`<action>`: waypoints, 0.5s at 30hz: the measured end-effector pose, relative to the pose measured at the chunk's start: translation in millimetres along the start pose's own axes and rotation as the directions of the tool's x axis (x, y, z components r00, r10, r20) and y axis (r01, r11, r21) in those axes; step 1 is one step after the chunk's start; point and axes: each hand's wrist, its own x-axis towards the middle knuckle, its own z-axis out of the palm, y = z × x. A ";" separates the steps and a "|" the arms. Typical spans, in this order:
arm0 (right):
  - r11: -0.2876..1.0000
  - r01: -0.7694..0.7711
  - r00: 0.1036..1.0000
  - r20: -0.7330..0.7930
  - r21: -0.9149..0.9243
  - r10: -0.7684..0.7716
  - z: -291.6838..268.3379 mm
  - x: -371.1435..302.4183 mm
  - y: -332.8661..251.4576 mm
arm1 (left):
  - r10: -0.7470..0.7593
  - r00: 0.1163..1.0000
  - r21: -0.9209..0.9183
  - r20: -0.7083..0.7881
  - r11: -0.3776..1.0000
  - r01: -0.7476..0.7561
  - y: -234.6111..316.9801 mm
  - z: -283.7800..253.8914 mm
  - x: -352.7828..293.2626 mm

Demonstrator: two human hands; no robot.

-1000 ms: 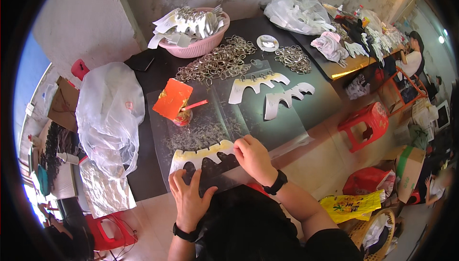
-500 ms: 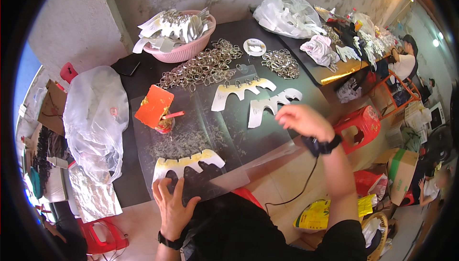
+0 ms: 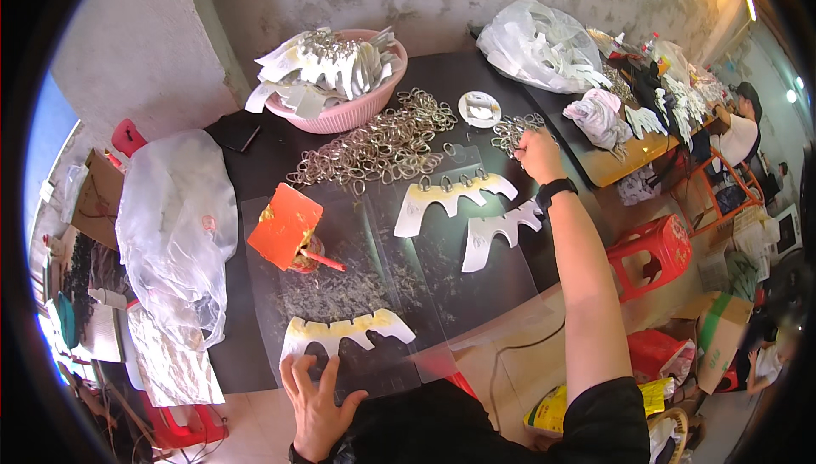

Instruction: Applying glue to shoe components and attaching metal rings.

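Note:
My left hand (image 3: 319,404) lies at the near edge of the table, fingers spread, fingertips touching a white scalloped piece (image 3: 347,328) with a yellow glue-like band along its top. My right hand (image 3: 540,156) reaches to the small pile of metal rings (image 3: 508,131) at the far right; its fingers are pinched together, and what they hold is hidden. A second white piece (image 3: 422,209), with yellow smears and several rings along its top edge, lies mid-table. Beside it, partly behind my right forearm, is a third white piece (image 3: 489,241).
A larger heap of rings (image 3: 374,154) spreads before a pink basket (image 3: 348,116) of white pieces. An orange spreader (image 3: 286,224) rests on a small pot (image 3: 304,263). Clear plastic bags (image 3: 174,217) cover the left side. A red stool (image 3: 654,251) stands right; a person sits beyond.
My right hand has moved away from above the third white piece to the small ring pile. My left hand stays at the near white piece. The view has shifted slightly.

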 end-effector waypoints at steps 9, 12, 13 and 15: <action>0.834 -0.259 0.964 0.078 0.488 0.253 -50.6 -12.5 13.1 | 0.057 0.998 -0.019 -0.036 0.998 -0.058 -1.1 3.9 2.1; 0.646 -0.354 0.935 0.256 0.677 0.244 -85.6 -43.0 -4.3 | 0.054 0.998 -0.029 -0.029 0.998 -0.055 -7.2 1.7 0.2; 0.614 -0.351 0.933 0.318 0.707 0.167 -97.3 -55.0 -12.2 | 0.049 0.998 -0.039 -0.033 0.998 -0.050 -6.9 -0.7 1.2; 0.619 -0.301 0.918 0.397 0.725 -0.018 -118.3 -83.3 -47.4 | 0.031 0.999 -0.032 -0.040 0.999 -0.032 -10.5 -5.4 -5.0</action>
